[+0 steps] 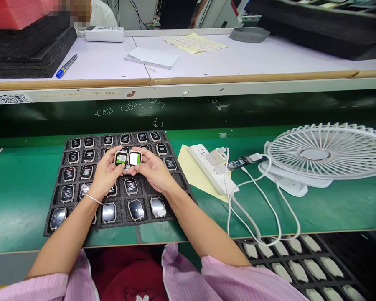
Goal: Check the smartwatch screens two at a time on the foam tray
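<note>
Glowing green and white on left-hand watch [121, 159] and right-hand watch [134, 158]. Black gridded foam tray [77, 164] on green belt [19, 200]. At three o'clock of the tray, white slatted fan [347, 144], white power strip [207, 166], pale yellow paper [186, 165]. At six, pink pinstriped sleeves [238, 280].

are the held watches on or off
On: the left watch in the left hand and the right watch in the right hand both show lit screens.
</note>
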### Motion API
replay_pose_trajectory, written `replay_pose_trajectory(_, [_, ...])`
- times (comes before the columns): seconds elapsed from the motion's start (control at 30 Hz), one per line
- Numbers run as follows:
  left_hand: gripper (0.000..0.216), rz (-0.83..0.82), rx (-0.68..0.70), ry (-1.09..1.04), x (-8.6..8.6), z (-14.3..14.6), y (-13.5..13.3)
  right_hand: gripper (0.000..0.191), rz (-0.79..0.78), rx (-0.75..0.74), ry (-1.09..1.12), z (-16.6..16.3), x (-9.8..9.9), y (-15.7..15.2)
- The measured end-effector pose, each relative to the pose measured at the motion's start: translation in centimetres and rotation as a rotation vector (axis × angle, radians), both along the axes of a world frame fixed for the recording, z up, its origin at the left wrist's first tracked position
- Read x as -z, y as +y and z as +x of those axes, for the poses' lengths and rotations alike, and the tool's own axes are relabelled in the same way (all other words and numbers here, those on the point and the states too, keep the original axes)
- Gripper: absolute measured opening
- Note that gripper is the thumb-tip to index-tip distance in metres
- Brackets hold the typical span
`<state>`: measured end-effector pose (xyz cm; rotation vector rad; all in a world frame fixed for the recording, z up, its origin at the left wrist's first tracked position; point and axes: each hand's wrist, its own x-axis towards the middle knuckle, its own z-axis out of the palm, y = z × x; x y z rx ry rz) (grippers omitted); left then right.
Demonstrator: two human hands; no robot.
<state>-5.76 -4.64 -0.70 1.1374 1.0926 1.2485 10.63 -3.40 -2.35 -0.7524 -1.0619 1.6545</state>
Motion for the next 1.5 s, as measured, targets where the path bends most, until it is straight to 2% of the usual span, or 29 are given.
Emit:
replay_pose_trajectory(0.3, [0.062,0.034,0.031,-0.024,0.20,-0.11,0.09,0.058,-0.009,0.011,-0.003,0.01,-0.42,-0.12])
replay_pose_trajectory(0.73, [0.048,0.015,0.000,-0.008,-0.15,-0.10,-0.03,0.055,0.011,0.012,-0.026,0.15,-0.48,-0.25])
replay_pose_trajectory(0.87, [0.046,-0.032,0.002,-0.048,-0.54,-0.12,-0.19,0.044,-0.014,0.026,-0.034,0.22,-0.61,-0.24])
replay_pose_trajectory(1.03, [0.034,-0.023,-0.022,0.007,-0.59,-0.10,-0.17,0.028,-0.044,0.039,-0.079,0.29,-0.80,-0.19])
replay_pose_trajectory(1.5, [0.040,0.054,-0.014,0.049,-0.02,-0.22,0.11,0.035,-0.003,0.030,-0.081,0.26,-0.62,-0.14])
